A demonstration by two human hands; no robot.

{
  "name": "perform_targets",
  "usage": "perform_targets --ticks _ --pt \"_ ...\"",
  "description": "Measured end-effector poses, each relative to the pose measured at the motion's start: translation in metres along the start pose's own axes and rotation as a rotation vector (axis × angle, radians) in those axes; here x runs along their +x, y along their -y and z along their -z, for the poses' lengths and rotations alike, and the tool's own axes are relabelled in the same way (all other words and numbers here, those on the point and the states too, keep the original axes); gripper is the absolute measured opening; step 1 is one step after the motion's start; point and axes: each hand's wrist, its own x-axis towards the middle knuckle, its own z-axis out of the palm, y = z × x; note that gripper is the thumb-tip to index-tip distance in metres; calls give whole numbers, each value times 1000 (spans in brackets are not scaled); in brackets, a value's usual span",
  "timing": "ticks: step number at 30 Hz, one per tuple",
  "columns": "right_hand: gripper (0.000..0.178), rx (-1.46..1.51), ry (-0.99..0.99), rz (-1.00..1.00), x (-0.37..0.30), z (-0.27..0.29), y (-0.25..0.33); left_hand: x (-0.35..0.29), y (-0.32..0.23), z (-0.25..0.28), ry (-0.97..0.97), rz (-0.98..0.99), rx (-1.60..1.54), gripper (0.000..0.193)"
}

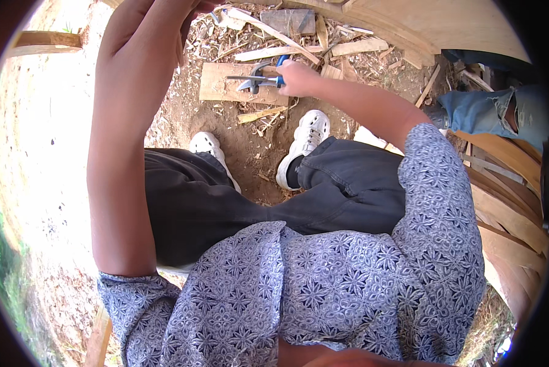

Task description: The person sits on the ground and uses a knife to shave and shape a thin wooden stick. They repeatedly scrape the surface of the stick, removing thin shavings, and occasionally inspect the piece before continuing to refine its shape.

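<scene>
My right hand [299,78] is closed around the blue grip of a claw hammer [256,79], low over a flat wooden board [216,88] on the ground. The hammer's dark head lies over the board. A thin metal shaft overlaps the head and points left; whether it belongs to a second tool I cannot make out. Another bit of blue shows just above my fist. My left hand [155,27] is raised large at the upper left. Its fingers run out past the top edge, so what they touch is hidden.
Wood shavings and split strips [360,48] litter the soil beyond the board. A block [287,21] lies among them. Curved planks [507,208] are stacked at the right, near another person's torn jeans [495,113]. A large wooden panel [458,24] spans the upper right. My white shoes [305,144] flank bare soil.
</scene>
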Motion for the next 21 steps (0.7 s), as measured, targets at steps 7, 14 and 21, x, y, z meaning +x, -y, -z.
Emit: perform_targets --ticks 7,14,21 --pt "49 14 113 -121 10 -17 1 8 17 -15 -306 -53 30 44" --pt "51 227 -9 -151 -2 46 -21 17 37 15 -89 -14 7 50" --pt "50 226 -434 -511 46 66 -120 26 32 4 -41 55 61 51"
